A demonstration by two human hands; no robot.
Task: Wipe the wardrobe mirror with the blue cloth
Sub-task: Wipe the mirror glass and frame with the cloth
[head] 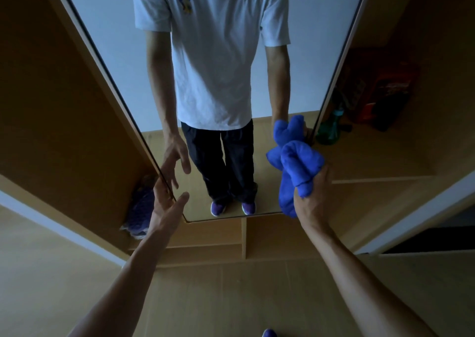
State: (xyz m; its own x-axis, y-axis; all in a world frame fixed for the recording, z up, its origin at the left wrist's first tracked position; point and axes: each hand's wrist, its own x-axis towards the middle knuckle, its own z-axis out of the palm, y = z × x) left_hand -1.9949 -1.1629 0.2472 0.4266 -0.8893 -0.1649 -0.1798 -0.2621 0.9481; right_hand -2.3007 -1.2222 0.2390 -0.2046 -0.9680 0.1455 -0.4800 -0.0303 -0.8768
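The person stands facing the mirror (108,28) on the wardrobe, both arms stretched towards it. The right hand (312,198) grips the cloth (298,167), fingers curled round its lower part. The cloth is bunched into a thick wad. Its upper end sits against the glass near the lower right edge, where it meets its own reflection. The left hand (167,203) is open, palm turned inward. Its straight fingers lie along the mirror's left edge, low down, and the thumb is spread out in front of the glass. It holds nothing.

To the left of the mirror, a pair of purple shoes (140,208) sits low inside the wardrobe. To the right, a green bottle (330,131) stands on a shelf just beside the mirror's edge, with a red box (380,87) behind it. Pale wood floor (205,298) lies underfoot.
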